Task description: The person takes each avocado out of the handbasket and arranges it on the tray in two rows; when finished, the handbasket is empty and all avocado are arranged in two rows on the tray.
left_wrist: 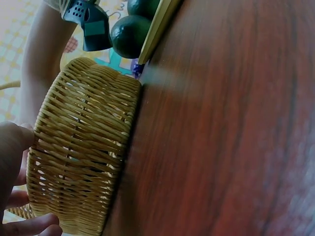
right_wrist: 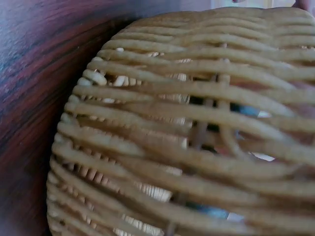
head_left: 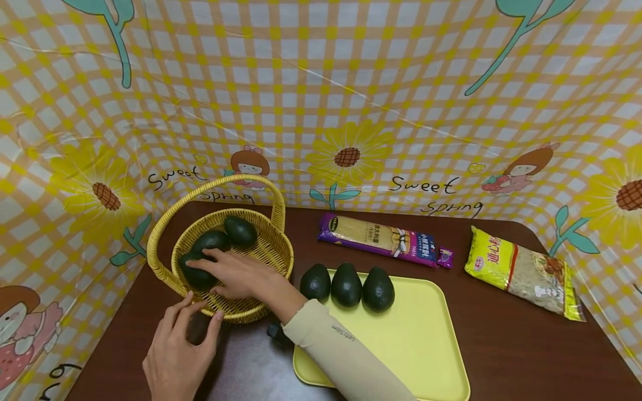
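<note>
A yellow wicker basket [head_left: 288, 250] with a tall arched handle stands at the left of the table and holds three dark green avocados. My right hand [head_left: 238, 273] reaches inside it, holding the nearest avocado [head_left: 198, 277] between fingers and thumb. Beside that lie another avocado [head_left: 213, 239] and, farther back, a third avocado [head_left: 241, 231]. With fingers spread, my left hand [head_left: 180, 342] touches the basket's near rim. The left wrist view shows its thumb and fingertips apart along the basket's woven side [left_wrist: 83, 142]. Basket weave [right_wrist: 162, 113] hides my right hand's grip in the right wrist view.
A pale yellow tray [head_left: 411, 345] lies right of the basket, with three avocados [head_left: 346, 285] in a row at its far edge. Behind it is a purple pasta packet [head_left: 376, 239]. A yellow food bag [head_left: 521, 273] lies at the right. A patterned cloth [head_left: 321, 100] surrounds the table.
</note>
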Tool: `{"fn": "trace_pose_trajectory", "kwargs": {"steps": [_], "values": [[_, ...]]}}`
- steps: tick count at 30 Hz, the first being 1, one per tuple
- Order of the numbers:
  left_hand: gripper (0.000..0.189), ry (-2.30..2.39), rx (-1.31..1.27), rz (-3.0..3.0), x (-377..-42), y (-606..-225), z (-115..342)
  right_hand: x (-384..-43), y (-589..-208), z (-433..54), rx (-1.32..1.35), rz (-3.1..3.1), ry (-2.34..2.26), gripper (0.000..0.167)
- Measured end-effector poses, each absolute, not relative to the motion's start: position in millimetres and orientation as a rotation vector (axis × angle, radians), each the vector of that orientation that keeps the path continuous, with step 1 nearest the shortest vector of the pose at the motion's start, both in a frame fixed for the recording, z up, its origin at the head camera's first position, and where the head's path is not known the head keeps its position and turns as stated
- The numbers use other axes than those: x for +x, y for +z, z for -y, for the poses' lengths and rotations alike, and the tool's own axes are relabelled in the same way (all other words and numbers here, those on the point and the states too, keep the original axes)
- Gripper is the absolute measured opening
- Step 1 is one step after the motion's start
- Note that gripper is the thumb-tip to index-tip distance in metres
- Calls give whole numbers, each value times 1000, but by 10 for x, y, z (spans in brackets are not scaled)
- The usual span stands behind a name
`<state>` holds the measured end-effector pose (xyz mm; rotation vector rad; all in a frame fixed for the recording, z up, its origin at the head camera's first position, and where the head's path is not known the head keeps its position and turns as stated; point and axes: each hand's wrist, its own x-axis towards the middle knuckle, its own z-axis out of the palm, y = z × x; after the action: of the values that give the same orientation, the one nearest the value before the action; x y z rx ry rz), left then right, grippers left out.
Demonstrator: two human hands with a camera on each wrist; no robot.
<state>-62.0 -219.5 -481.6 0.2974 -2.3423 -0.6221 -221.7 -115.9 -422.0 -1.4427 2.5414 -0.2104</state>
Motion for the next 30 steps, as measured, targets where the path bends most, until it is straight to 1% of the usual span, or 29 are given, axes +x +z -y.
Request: {"fn": "trace_pose_trajectory", "kwargs": {"steps": [5, 12, 22, 30], "values": [[37, -639, 306, 2350, -632, -4815, 2184, -2213, -4222, 1202, -1432, -2537, -191, 80], [37, -651, 313, 2356, -630, -4814, 2180, -2198, -4217, 1204, -1411, -2555, -135, 79], [37, -645, 304, 2345, -623, -4816, 2198, -2170, -4219, 1204, -1384, -2547, -174, 69], [37, -644, 286, 2340, -619, -4811, 2205, -2162, -4228, 1224, -1390, -2572, -95, 77]]}}
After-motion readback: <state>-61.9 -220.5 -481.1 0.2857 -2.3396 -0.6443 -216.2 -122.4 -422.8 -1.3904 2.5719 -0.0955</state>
